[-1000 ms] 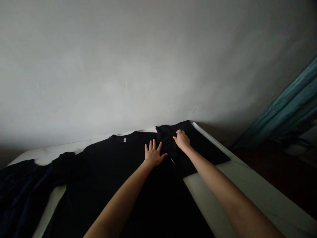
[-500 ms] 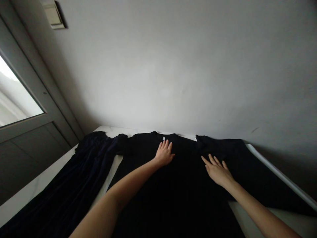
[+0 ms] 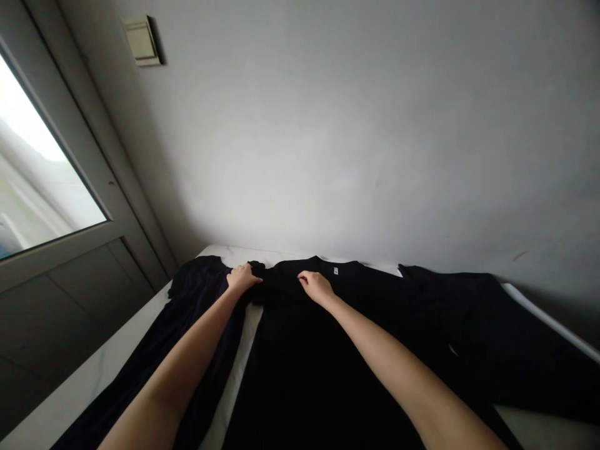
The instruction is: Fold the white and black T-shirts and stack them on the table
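Observation:
A black T-shirt (image 3: pixel 319 362) lies spread out, with a small white label (image 3: pixel 335 271) inside its neckline. My left hand (image 3: pixel 241 277) rests at the end of the shirt's left sleeve, beside a dark navy garment (image 3: pixel 187 337). Its thumb points out to the right, apart from the other fingers. My right hand (image 3: pixel 317 287) is over the shirt's upper chest, left of the label. Its fingers are pinched together on the black cloth. Part of the shirt's lower right is hidden behind my right forearm.
Another black garment (image 3: pixel 497 337) lies to the right, against the T-shirt. Under the clothes is a white marbled tabletop (image 3: pixel 94 381), set against a grey wall (image 3: pixel 337 137). A framed door (image 3: pixel 65 269) stands at the left, with a switch plate (image 3: pixel 142 41) higher up.
Both hands have moved left: my left hand from the shirt's chest to its sleeve, my right hand from the right side to the upper chest, its fingers closing. The view has turned slightly left.

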Tool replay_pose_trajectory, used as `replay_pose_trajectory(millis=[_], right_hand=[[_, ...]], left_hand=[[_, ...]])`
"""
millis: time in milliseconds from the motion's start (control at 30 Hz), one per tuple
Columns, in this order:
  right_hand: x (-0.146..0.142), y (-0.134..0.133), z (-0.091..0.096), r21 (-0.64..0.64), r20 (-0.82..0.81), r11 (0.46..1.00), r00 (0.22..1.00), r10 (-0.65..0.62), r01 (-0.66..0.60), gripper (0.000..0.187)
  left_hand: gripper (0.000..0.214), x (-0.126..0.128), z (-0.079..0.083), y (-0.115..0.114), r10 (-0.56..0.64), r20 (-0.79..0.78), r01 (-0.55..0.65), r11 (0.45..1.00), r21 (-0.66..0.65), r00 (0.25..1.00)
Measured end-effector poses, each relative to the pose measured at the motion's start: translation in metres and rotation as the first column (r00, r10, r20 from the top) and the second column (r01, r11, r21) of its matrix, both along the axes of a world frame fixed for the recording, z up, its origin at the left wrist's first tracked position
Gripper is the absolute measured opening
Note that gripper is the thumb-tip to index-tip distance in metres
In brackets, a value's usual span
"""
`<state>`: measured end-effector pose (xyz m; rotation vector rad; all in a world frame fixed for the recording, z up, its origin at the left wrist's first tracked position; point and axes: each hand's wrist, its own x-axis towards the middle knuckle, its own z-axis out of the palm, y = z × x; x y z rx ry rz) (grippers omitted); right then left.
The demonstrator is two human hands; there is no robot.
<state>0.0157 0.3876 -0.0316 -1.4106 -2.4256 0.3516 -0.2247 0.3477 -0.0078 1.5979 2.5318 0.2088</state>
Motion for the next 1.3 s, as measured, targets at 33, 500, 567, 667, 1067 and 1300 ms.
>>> replay_pose_trajectory(millis=[33,500,567,667,1067,1300], right_hand=[[-0.016,0.007,0.002,-0.007,-0.038,0.999,0.999,0.032,-0.032,0.027],[-0.119,0.049,-0.013,-0.076,-0.638,0.908,0.720,0.273,-0.412,0.021],[-0.115,0.052,-0.011,-0.100,-0.690,0.920,0.692,0.211,-0.380,0.010],[-0.111,0.055,-0.009,-0.152,-0.760,0.922,0.639,0.122,-0.357,0.011],[-0.124,0.019,-0.027,-0.109,-0.602,0.949,0.779,0.174,-0.297,0.034],[-0.055,-0.038,-0.042,0.151,-0.175,0.983,0.976,0.130,-0.104,0.058]], left_hand=[[0.059,-0.005,-0.002,0.001,0.005,0.084,-0.005,1.000,-0.001,0.996],[0.024,-0.008,-0.017,0.008,-0.207,0.503,-0.065,0.880,0.470,0.839],[0.035,-0.005,-0.021,0.001,-0.180,0.563,-0.076,0.913,0.400,0.807],[0.029,-0.002,-0.024,-0.011,-0.232,0.575,0.079,0.957,0.279,0.784],[0.026,-0.003,-0.018,-0.049,-0.074,0.273,0.066,0.997,0.039,0.959],[0.022,-0.003,-0.020,-0.046,-0.104,0.244,0.103,0.995,0.018,0.964]])
